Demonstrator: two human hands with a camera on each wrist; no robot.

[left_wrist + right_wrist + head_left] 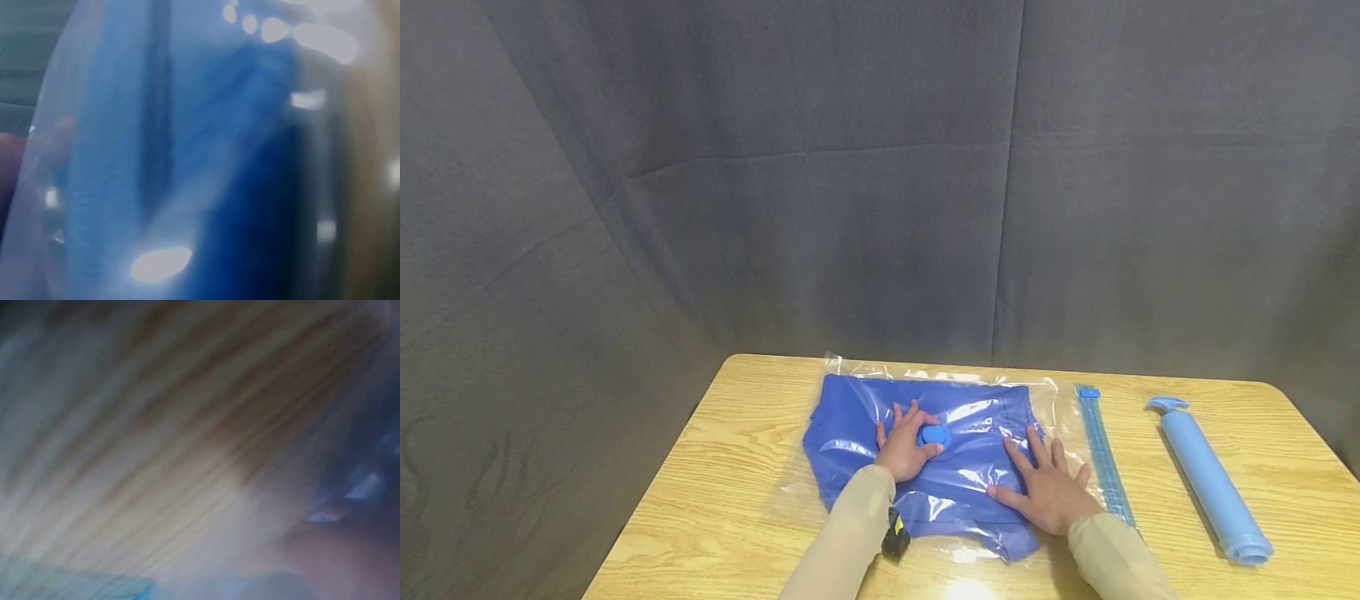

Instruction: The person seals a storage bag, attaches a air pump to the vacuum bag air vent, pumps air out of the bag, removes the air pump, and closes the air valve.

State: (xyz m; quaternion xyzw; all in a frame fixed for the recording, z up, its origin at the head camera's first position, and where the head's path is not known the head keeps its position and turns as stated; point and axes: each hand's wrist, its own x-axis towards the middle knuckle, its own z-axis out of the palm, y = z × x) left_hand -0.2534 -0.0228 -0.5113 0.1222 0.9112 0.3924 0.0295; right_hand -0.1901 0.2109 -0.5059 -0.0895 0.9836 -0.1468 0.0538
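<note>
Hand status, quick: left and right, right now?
Left hand: pinching the round blue plastic cap.
Right hand: open, spread on the clear plastic bag.

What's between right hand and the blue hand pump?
Clear vacuum bag's margin, its teal zip strip, then bare wooden tabletop; shown in the head view.

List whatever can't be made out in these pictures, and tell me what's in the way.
Head view: the part of the clear bag under the right hand, covered by that hand.
Head view: whether the blue cap is sealed, too small to tell.
Head view: the rest of both sleeves, cut off by the bottom edge.
Left wrist view: the blue cloth's details, lost to blur and glare.
</note>
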